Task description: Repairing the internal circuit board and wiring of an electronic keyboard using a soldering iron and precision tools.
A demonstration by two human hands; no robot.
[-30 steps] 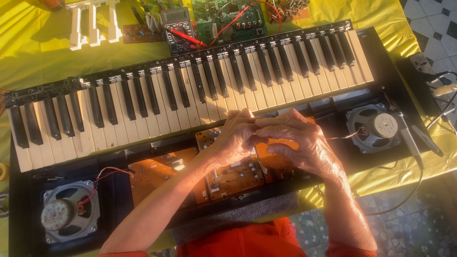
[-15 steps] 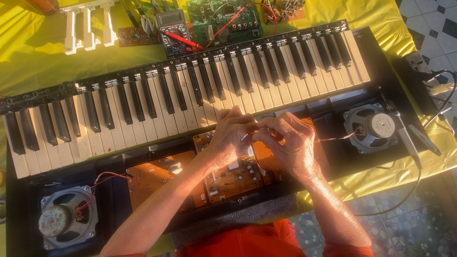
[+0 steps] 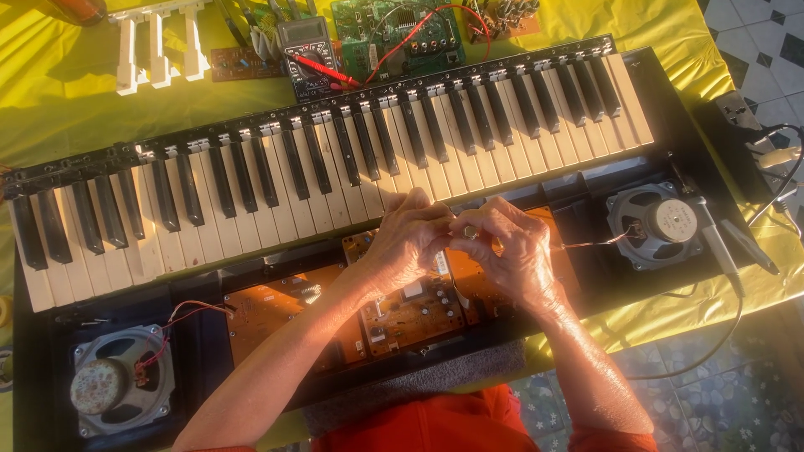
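Note:
An opened electronic keyboard (image 3: 335, 167) lies across a yellow-covered table, its black and white keys above exposed brown circuit boards (image 3: 402, 314). My left hand (image 3: 406, 243) and my right hand (image 3: 507, 247) meet over the boards just below the keys, fingertips pinched together on a small part (image 3: 469, 233) with thin wires (image 3: 586, 244) running right to a speaker. What exactly the fingers pinch is mostly hidden.
Two round speakers sit in the case, one at lower left (image 3: 117, 385), one at right (image 3: 657, 224). A multimeter (image 3: 306, 46), a green circuit board (image 3: 402, 33) and loose white keys (image 3: 159, 46) lie behind the keyboard. A soldering iron (image 3: 720, 243) rests at right.
Both hands shifted slightly up and left over the boards, and the fingertips drew closer together around the small part. The view tilted a little.

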